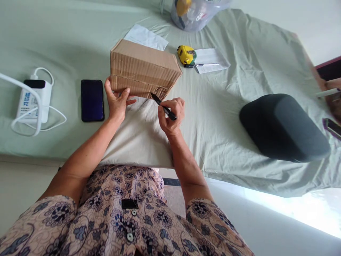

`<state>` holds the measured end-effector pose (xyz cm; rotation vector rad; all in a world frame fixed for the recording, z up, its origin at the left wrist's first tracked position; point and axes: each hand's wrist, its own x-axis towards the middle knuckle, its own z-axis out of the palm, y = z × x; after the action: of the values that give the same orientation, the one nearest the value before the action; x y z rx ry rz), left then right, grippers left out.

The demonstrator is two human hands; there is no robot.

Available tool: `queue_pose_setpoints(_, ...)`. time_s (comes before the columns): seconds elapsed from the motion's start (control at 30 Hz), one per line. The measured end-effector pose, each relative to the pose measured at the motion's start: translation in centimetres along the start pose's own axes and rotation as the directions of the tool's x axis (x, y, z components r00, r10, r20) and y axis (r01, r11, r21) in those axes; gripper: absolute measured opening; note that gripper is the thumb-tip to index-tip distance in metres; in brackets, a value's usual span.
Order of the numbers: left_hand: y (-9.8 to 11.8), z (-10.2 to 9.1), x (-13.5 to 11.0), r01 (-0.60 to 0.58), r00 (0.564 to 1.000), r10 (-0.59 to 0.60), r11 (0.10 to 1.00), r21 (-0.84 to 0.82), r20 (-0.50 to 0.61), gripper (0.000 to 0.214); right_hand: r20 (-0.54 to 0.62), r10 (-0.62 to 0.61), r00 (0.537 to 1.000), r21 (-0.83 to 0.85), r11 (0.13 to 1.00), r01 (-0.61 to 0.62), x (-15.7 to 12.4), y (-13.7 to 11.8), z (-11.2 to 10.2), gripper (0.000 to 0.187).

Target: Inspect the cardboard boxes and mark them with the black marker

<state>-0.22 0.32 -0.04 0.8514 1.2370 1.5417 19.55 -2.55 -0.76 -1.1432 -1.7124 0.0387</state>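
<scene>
1 cloth-covered table (210, 128) takes up most of the room in view, its pale green cloth (144, 142) wrinkled and hanging over the near edge. Beyond the table's far right side is a plain white surface (293, 17), wall or floor, hard to tell. Pale floor (26, 185) shows below the table's near left edge, with 1 dark strip (172, 182) below its near middle. Bright light (314, 209) glares near the table's near right corner.
</scene>
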Motion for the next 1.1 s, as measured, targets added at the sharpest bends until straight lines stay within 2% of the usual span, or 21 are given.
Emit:
queue_pose_setpoints(0.2,0.6,0.0,-0.3,0.030,0.999,-0.030,0.999,0.017,0.013,0.096,0.022,0.058,0.998,-0.051,0.997,-0.057,0.0,0.2,-0.2,0.023)
queue_pose_setpoints(0.33,0.9,0.1,-0.5,0.089,0.996,-0.088,0.996,-0.019,0.030,0.104,-0.135,0.056,0.989,-0.071,0.995,-0.066,0.4,0.2,-1.3,0.024)
queue_pose_setpoints(0.43,1.0,0.2,-0.6,0.083,0.996,-0.082,0.996,-0.029,0.021,0.105,-0.226,0.040,0.973,-0.005,0.999,-0.042,0.7,-0.1,-1.6,0.027)
queue_pose_setpoints(0.5,1.0,0.2,-0.6,0.068,0.998,-0.068,0.997,-0.027,0.006,0.101,-0.190,0.020,0.982,0.031,0.999,-0.014,0.7,-0.3,-1.4,0.028)
queue_pose_setpoints(0.6,0.9,0.2,-0.6,0.063,0.998,-0.063,0.998,-0.011,-0.007,0.096,-0.076,0.006,0.997,0.027,1.000,-0.004,0.7,-0.3,-0.9,0.030)
queue_pose_setpoints(0.7,0.7,0.1,-0.4,0.053,0.999,-0.053,0.999,-0.005,-0.009,0.092,-0.083,0.087,0.993,0.031,0.996,-0.085,0.5,-0.1,-0.9,0.035)
queue_pose_setpoints(0.83,0.3,0.0,-0.2,0.040,0.999,-0.040,0.999,0.007,0.014,0.090,-0.248,0.208,0.946,0.037,0.978,-0.205,0.6,0.2,-1.8,0.039)
queue_pose_setpoints(0.9,0.3,0.0,-0.1,0.036,0.999,-0.037,0.999,0.015,0.028,0.093,-0.295,0.241,0.924,0.030,0.969,-0.243,0.8,0.3,-2.2,0.038)
queue_pose_setpoints(1.1,0.3,0.0,-0.1,0.054,0.999,-0.054,0.998,-0.015,0.000,0.095,-0.222,0.335,0.916,0.050,0.942,-0.332,0.7,-0.1,-1.8,0.037)
